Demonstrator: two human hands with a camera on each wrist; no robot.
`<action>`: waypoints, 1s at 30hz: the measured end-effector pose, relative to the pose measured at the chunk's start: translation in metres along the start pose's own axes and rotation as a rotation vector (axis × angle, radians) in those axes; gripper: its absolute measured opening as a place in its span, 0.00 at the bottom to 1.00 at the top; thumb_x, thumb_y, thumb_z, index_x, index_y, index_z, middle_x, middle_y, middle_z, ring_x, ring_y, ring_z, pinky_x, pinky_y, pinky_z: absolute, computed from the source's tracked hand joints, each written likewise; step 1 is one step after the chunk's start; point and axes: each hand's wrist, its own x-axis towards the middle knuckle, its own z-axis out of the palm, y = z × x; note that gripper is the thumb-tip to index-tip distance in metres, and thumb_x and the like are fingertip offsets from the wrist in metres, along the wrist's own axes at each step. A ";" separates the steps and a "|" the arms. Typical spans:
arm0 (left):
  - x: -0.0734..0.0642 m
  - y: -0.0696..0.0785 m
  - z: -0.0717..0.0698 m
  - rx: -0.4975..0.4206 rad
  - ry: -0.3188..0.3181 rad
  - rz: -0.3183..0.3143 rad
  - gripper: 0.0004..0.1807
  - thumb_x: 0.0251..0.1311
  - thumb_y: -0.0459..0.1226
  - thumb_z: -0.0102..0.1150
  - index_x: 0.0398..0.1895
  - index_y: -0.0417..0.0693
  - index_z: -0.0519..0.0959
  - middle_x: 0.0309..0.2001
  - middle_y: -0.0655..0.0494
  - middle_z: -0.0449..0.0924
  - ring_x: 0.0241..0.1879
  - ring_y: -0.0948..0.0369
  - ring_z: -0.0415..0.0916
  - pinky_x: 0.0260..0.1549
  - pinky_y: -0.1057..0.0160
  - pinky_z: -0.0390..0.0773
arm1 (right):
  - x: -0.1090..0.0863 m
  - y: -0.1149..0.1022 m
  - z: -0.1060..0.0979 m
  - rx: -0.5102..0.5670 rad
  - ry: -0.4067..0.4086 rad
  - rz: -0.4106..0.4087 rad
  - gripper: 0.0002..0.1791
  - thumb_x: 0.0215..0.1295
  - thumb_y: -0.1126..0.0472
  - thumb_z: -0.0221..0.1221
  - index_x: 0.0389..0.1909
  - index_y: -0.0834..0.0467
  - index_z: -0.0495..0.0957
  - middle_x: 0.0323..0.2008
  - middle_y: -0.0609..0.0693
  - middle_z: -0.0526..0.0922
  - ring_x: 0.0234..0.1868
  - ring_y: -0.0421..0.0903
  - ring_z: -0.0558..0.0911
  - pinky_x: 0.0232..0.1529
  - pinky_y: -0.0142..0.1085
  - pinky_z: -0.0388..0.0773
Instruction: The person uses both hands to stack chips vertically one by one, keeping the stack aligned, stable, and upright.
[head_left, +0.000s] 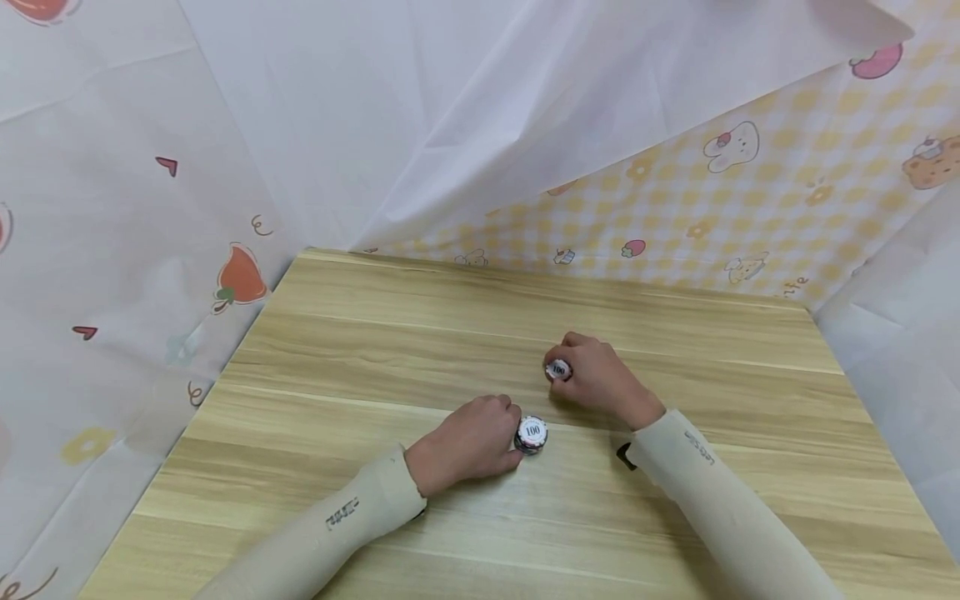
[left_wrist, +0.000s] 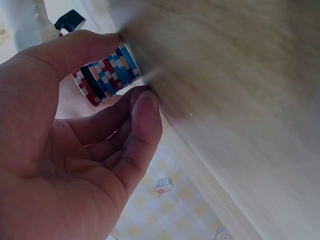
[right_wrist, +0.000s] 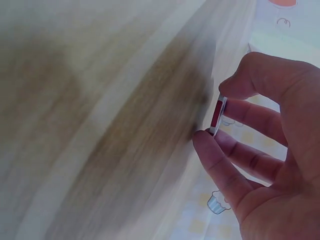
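Note:
A short stack of poker chips (head_left: 532, 435) stands on the wooden table, its white top marked 100. In the left wrist view the stack (left_wrist: 107, 74) shows red, blue, white and black edges. My left hand (head_left: 472, 442) holds this stack at its side near the table, thumb on one side and curled fingers on the other. Farther back and to the right, my right hand (head_left: 600, 375) pinches a single poker chip (head_left: 558, 370) by its rim, also marked 100. Its red and white edge shows in the right wrist view, between thumb and fingertip, close over the wood.
The wooden table (head_left: 337, 333) runs back to a yellow checked cloth (head_left: 675, 225) with printed cartoons. White sheeting hangs at the back and at both sides. A dark band shows at the right sleeve (head_left: 693, 458).

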 end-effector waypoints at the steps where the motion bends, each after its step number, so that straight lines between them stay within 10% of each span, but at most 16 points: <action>1: 0.000 0.000 0.000 0.000 -0.001 -0.003 0.19 0.66 0.47 0.74 0.42 0.38 0.85 0.34 0.52 0.80 0.33 0.60 0.77 0.34 0.61 0.82 | -0.001 -0.001 0.000 0.001 0.007 -0.006 0.15 0.59 0.63 0.70 0.48 0.57 0.90 0.41 0.50 0.82 0.34 0.45 0.80 0.37 0.44 0.82; 30: 0.001 -0.003 0.001 0.019 0.019 0.027 0.19 0.66 0.47 0.74 0.41 0.38 0.85 0.34 0.52 0.81 0.32 0.60 0.78 0.33 0.61 0.82 | -0.017 -0.008 0.005 -0.025 0.075 -0.102 0.09 0.60 0.63 0.70 0.42 0.53 0.90 0.36 0.44 0.80 0.28 0.37 0.75 0.30 0.34 0.77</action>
